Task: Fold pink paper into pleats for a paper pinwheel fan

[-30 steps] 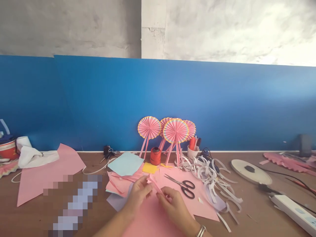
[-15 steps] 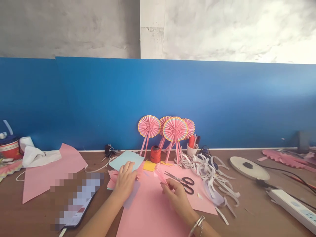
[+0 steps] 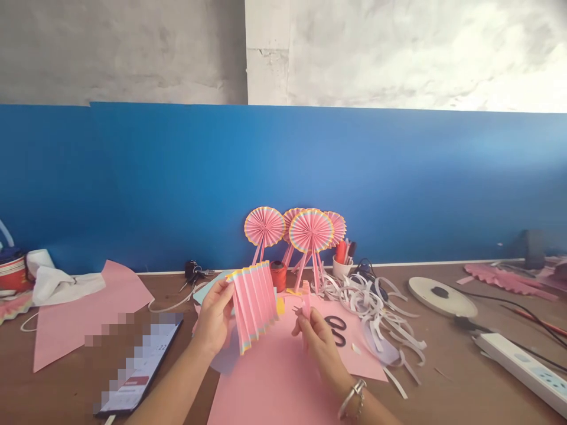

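My left hand pinches the left edge of a pleated pink paper with yellow and blue borders, held raised and spread out in folds. My right hand is closed on a narrow folded pink paper, upright between thumb and fingers. Below both hands lies a large pink sheet. Scissors rest on it just beyond my right hand, their blades partly hidden by it. Behind stand several round pink paper fans with paper strips hanging under them.
A red thread spool and a white cup of pens stand at the back. Curled white paper strips lie to the right, near a round white disc and a power strip. A phone lies left.
My left hand has lifted the pleated paper from the table, where it had been reaching beside the light blue sheet. My right hand still holds its folded paper, now turned more upright.
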The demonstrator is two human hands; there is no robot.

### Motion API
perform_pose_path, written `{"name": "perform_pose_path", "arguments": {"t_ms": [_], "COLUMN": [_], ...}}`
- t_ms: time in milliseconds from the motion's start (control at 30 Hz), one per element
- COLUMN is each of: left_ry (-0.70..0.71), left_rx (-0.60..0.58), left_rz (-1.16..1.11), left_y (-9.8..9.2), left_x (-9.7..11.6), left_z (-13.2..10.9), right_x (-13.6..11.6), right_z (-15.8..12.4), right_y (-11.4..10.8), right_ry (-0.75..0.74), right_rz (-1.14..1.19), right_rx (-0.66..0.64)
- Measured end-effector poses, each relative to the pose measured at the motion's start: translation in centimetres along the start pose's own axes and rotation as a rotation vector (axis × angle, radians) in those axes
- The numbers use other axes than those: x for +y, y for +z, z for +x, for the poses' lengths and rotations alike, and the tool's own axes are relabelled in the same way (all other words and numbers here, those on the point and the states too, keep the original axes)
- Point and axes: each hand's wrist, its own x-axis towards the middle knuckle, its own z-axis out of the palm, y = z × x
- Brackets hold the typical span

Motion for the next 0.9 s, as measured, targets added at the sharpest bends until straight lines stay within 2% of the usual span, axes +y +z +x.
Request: {"name": "perform_pose_path", "arguments": {"t_ms": [100, 233, 433, 600, 800, 900], "left_ry": [-0.202, -0.331, -0.361, -0.359, -0.38, -0.473], "left_rx": [-0.037, -0.054, -0.038, -0.057, -0.215, -0.169], "left_rz": [-0.134, -0.161, -0.152, -0.17, -0.046, 0.015], "left_y": [0.2, 0.5, 0.6, 0.8, 2.6, 3.3], "left_x": [-0.7, -1.5, -1.9, -2.6, -3.0, -3.3], "left_z": [-0.4, -1.1, -1.4, -1.6, -3.2, -4.2], "right_x": [-0.8, -1.2, -0.7, -0.4, 0.2, 0.1], "right_z": [-0.2, -0.4, -0.5, -0.4, -0.5, -0.7], "right_y": [0.2, 0.5, 0.7, 0.7, 1.1, 1.4], "right_ry": [0.056, 0.136, 0.172, 0.101, 0.12, 0.142], "right_rz": [0.083, 0.229, 0.266, 0.223, 0.189, 0.213], "right_rx": [0.033, -0.012, -0.136, -0.139, -0.204, -0.248]}}
